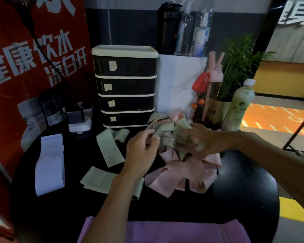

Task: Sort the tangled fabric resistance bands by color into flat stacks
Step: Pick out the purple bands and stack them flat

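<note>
Now tangled bands (167, 128) between grips; left hand (140, 155) pinches left edge; right hand (206, 142) clutches top.

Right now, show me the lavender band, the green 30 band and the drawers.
lavender band (49, 165): head view, flat middle.
green 30 band (99, 180): head view, printed number.
drawers (125, 86): head view, second front.

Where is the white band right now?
In the head view, the white band lies flat on the left side of the black table, left of the green bands and in front of the charger.
</note>
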Action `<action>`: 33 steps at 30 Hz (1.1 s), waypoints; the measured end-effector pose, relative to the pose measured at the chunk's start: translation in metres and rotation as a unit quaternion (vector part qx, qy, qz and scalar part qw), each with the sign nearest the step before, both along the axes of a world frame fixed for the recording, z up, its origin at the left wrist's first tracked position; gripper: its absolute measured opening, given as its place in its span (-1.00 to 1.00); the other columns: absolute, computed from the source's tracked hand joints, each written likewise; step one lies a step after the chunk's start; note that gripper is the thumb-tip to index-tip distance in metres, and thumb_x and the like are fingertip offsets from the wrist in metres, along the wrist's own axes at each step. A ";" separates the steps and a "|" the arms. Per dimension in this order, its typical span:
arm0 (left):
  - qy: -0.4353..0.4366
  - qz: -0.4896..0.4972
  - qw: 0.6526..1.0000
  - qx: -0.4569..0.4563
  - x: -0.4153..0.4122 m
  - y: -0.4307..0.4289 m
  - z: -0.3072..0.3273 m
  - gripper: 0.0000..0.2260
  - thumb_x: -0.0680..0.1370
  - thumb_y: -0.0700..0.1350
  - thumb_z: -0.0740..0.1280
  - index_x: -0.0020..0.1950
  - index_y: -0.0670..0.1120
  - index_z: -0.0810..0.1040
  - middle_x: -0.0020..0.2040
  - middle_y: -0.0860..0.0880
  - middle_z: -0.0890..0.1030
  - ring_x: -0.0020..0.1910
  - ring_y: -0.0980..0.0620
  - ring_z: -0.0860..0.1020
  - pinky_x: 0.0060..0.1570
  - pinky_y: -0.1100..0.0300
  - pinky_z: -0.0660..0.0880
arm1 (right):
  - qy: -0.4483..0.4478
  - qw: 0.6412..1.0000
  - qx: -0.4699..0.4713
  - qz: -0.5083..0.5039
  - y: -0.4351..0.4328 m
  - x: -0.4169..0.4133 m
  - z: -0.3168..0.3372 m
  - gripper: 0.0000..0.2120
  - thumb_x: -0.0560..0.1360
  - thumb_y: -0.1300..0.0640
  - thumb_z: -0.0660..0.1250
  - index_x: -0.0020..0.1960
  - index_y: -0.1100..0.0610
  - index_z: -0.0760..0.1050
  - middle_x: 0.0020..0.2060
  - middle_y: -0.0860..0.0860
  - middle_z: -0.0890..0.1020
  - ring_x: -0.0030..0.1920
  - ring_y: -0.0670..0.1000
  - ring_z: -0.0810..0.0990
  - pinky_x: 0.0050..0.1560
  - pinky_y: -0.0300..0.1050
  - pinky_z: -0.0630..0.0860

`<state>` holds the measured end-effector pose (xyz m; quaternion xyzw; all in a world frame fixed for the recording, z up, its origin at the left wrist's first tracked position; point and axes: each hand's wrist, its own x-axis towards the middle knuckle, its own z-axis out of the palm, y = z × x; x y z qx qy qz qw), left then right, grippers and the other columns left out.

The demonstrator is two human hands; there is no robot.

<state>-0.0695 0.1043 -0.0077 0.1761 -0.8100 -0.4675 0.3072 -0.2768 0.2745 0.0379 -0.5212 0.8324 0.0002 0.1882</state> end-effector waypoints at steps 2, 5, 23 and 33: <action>0.000 -0.045 0.999 -0.028 -0.001 0.003 0.000 -0.60 0.47 0.27 0.20 0.18 0.12 0.57 0.14 0.17 0.59 0.17 0.16 0.53 0.32 -0.07 0.42 | 0.108 0.990 0.034 0.079 0.007 0.011 -0.017 -0.39 0.38 -0.53 0.10 0.38 -0.48 0.04 0.50 -0.05 0.13 0.52 0.07 0.04 0.50 0.17 0.12; -0.006 -0.097 0.994 -0.053 -0.001 0.007 0.004 -0.60 0.43 0.23 0.30 0.19 0.10 0.59 0.15 0.25 0.55 0.22 0.24 0.48 0.31 0.03 0.43 | 0.203 0.966 -0.099 0.128 0.009 0.017 -0.039 -0.81 0.52 -0.17 0.26 0.10 -0.20 0.54 0.18 0.02 0.56 0.28 0.08 0.39 0.21 0.22 0.47; -0.083 -0.090 0.982 -0.145 -0.007 -0.004 0.041 -0.39 0.41 0.35 0.19 0.44 0.21 0.35 0.39 0.14 0.40 0.42 0.11 0.36 0.41 -0.05 0.34 | 0.120 0.899 -0.384 -0.169 -0.029 -0.010 0.033 -0.72 0.37 0.07 0.39 0.08 0.03 0.56 0.14 0.11 0.42 0.18 0.19 0.41 0.14 -0.05 0.39; -0.143 -0.137 0.966 -0.165 0.017 0.012 0.050 -0.60 0.50 0.20 0.26 0.33 0.28 0.40 0.29 0.16 0.47 0.24 0.09 0.49 0.30 -0.09 0.43 | -0.002 0.976 -0.180 -0.118 0.013 0.029 0.021 -0.26 0.43 0.05 0.50 0.51 0.06 0.24 0.51 0.05 0.15 0.52 0.04 0.10 0.49 -0.04 0.14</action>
